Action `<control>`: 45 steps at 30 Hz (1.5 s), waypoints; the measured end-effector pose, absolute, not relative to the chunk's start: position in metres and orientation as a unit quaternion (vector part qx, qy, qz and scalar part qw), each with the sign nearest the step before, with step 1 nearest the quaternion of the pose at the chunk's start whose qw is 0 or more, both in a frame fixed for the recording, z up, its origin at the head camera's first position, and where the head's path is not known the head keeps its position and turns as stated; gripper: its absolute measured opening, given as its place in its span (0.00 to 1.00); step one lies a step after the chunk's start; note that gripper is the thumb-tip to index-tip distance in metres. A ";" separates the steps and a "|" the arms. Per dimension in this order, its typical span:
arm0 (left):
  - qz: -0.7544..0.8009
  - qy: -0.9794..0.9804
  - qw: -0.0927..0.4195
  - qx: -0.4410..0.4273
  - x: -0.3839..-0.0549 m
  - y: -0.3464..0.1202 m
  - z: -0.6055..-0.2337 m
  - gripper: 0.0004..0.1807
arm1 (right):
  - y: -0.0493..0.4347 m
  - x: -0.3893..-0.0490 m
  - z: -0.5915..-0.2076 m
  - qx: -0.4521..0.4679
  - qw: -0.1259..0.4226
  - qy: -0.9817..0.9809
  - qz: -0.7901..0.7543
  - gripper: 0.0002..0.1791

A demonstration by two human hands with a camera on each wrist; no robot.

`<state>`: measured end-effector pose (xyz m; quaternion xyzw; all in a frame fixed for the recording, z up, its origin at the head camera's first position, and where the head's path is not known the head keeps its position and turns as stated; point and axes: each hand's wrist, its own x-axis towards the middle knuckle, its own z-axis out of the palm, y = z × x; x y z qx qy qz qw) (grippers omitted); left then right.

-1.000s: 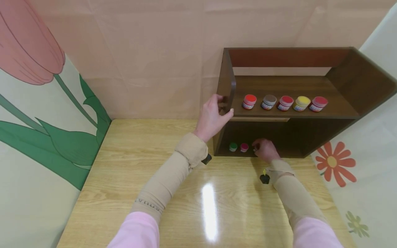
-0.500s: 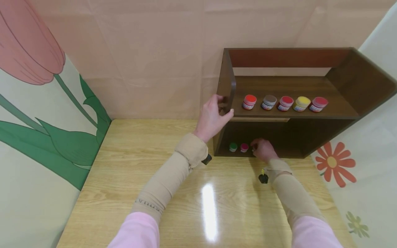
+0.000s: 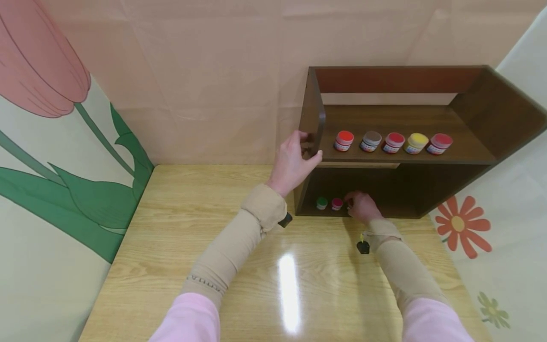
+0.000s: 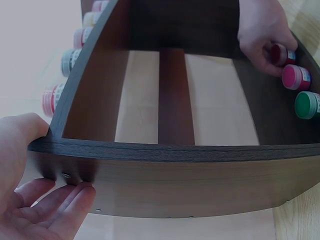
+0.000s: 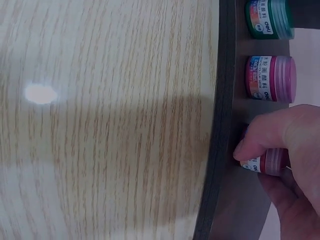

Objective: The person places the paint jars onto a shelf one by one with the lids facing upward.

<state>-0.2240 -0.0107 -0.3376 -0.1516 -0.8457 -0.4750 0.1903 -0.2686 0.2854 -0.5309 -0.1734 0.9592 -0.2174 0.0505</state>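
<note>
My left hand [image 3: 291, 164] grips the left side panel [image 3: 311, 111] of a dark brown two-tier shelf unit [image 3: 410, 114], thumb at its front edge and fingers on the outer face. Down in the lower compartment, my right hand [image 3: 364, 206] holds a dark red paint jar [image 5: 274, 162] between thumb and fingers, close over the bottom board. To the left of that jar stand a magenta paint jar [image 5: 270, 78] and a green paint jar [image 5: 269, 19], upright in a row near the front edge. The held jar is mostly covered by my fingers in the head view.
Several paint jars line the upper board: orange-red [image 3: 344, 141], brown [image 3: 370, 141], red [image 3: 393, 142], yellow [image 3: 415, 142] and dark pink [image 3: 439, 143]. A wooden table [image 3: 205, 213] lies in front. Patterned cloth hangs at both sides, and a plain pinkish cloth [image 3: 192, 80] behind.
My right hand has shifted slightly left with the dark red paint jar, toward the magenta one. The left hand keeps its grip on the panel.
</note>
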 end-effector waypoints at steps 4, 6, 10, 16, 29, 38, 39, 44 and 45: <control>-0.477 -0.845 0.190 -0.150 -0.224 -0.010 -0.338 0.24 | 0.287 -0.268 -0.533 -0.178 0.036 0.956 -0.230 0.28; -0.477 -0.845 0.191 -0.149 -0.224 -0.010 -0.338 0.24 | 0.289 -0.268 -0.533 -0.179 0.033 0.955 -0.235 0.30; -0.477 -0.845 0.191 -0.148 -0.224 -0.010 -0.338 0.24 | 0.295 -0.265 -0.524 -0.175 0.053 0.955 -0.235 0.36; -0.479 -0.845 0.186 -0.145 -0.224 -0.010 -0.337 0.23 | 0.310 -0.261 -0.512 -0.160 0.064 0.953 -0.249 0.43; -0.477 -0.848 0.182 -0.140 -0.223 -0.010 -0.337 0.23 | 0.343 -0.240 -0.480 -0.096 0.019 0.958 -0.269 0.29; -0.474 -0.848 0.186 -0.145 -0.224 -0.011 -0.337 0.23 | 0.357 -0.219 -0.459 -0.089 -0.019 0.962 -0.256 0.20; -0.475 -0.848 0.185 -0.144 -0.224 -0.011 -0.337 0.23 | 0.358 -0.216 -0.457 -0.088 -0.018 0.963 -0.253 0.20; -0.477 -0.848 0.180 -0.141 -0.223 -0.010 -0.336 0.23 | 0.366 -0.207 -0.453 -0.085 -0.012 0.966 -0.243 0.19; -0.477 -0.848 0.180 -0.141 -0.223 -0.010 -0.336 0.24 | 0.368 -0.206 -0.453 -0.085 -0.008 0.967 -0.241 0.19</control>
